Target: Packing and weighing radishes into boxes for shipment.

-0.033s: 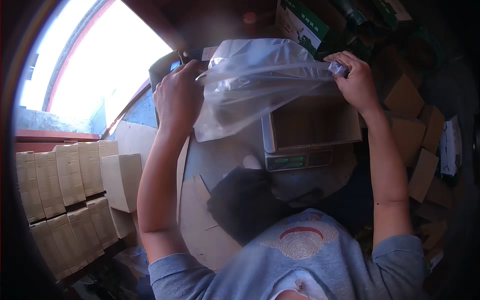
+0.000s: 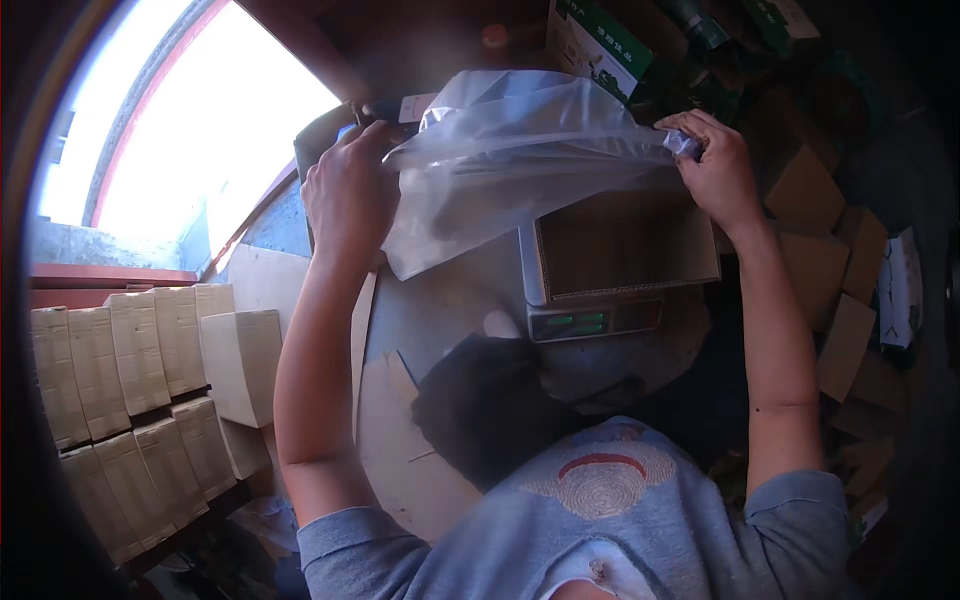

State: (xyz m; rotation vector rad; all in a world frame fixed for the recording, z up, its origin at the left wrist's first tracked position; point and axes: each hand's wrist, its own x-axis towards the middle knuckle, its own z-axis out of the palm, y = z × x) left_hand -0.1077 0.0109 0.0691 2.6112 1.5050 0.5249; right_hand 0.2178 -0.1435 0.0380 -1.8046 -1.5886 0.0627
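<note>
A see-through plastic bag is stretched between my two hands, its long edge pulled taut and its body hanging in folds. My left hand is closed around the bag's left end. At the other end my right hand is closed on a bunched part of the plastic. Below the bag, an open cardboard box sits on a weighing scale with a green-lit display. The bag covers part of the box's far side, and the box's inside is dark.
Upright cardboard boxes stand in two rows at the left. More brown boxes are piled at the right. A green-and-white printed carton stands behind the bag. A flat cardboard sheet lies near my dark-clothed leg.
Both hands have moved slightly apart, the left one leftward and the right one a little right. The bag between them has shifted slightly up and left.
</note>
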